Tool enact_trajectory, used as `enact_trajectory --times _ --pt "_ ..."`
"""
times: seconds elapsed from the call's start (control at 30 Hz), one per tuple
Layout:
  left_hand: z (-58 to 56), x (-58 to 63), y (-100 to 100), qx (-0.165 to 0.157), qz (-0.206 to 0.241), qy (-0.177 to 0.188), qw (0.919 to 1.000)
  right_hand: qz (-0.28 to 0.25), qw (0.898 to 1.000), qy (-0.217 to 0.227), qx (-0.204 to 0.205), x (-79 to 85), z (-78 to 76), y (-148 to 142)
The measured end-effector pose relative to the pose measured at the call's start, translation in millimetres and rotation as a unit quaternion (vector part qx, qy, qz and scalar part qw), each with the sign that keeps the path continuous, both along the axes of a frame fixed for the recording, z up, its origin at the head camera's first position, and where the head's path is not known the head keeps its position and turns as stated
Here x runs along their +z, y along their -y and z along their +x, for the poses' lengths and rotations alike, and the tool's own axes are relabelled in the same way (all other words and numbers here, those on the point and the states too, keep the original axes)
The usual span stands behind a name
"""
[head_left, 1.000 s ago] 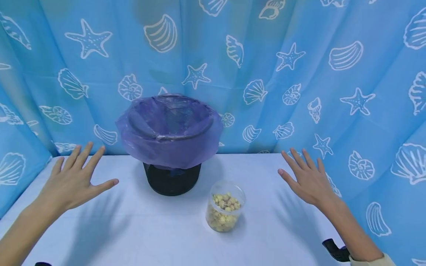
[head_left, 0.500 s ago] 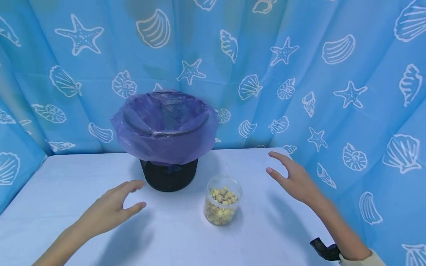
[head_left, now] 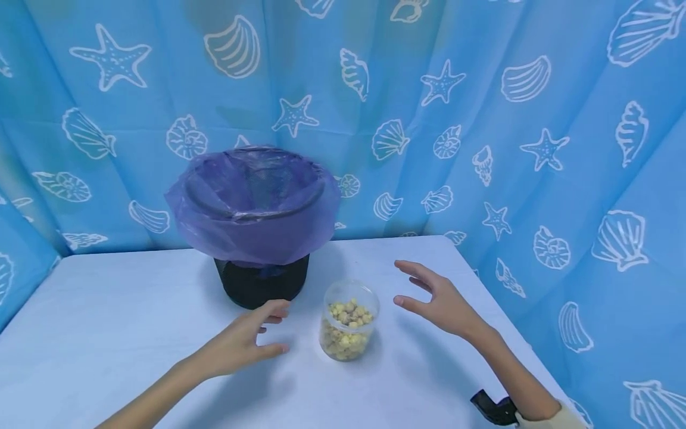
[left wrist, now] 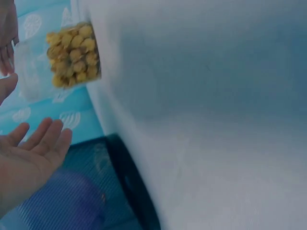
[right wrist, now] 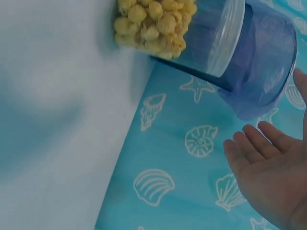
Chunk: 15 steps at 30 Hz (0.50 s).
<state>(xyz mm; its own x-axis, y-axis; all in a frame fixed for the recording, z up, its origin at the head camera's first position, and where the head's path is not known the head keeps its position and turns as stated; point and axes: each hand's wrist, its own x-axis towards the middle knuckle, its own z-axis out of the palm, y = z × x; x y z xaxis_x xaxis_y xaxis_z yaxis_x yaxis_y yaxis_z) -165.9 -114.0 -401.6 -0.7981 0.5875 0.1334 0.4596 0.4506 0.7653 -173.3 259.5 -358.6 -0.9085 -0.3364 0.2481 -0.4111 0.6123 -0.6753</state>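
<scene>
A clear plastic jar (head_left: 349,322) stands upright on the table without a lid, about half full of yellow popcorn (head_left: 347,341). To its left, my left hand (head_left: 241,342) hovers with thumb and fingers apart, holding nothing. On the other side my right hand (head_left: 442,304) is raised with its fingers loosely bent and thumb spread, apart from the jar. The left wrist view catches the left hand (left wrist: 33,158) beside the popcorn (left wrist: 73,55). In the right wrist view the right hand (right wrist: 273,172) has its palm towards the jar (right wrist: 211,36).
Behind the jar to the left stands a black mesh bin (head_left: 262,283), lined with a purple plastic bag (head_left: 252,238) folded over its rim. A white cloth covers the table (head_left: 123,322). A blue curtain (head_left: 321,71) with white shell prints hangs along the back and sides.
Both hands have come inward and lower, from spread flat at either side to loosely bent around the jar's two sides. The head view has shifted slightly. Jar and bin stay put.
</scene>
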Motion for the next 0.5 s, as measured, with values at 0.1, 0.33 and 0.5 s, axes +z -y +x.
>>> enact_trajectory --times 0.1,0.33,0.5 --pt "-5.4 -7.9 -10.5 -0.01 0.021 0.034 0.9992 0.001 1.0 0.012 0.004 -5.8 -0.4 8.4" --pt "-14.6 -28.3 -39.9 -0.018 0.068 0.109 0.9916 0.011 0.998 0.056 0.02 -20.0 -5.3 27.0" --pt "-16.8 -40.8 -62.5 -0.022 0.07 0.122 0.9898 0.006 0.996 0.077 0.037 -32.4 -8.3 33.2"
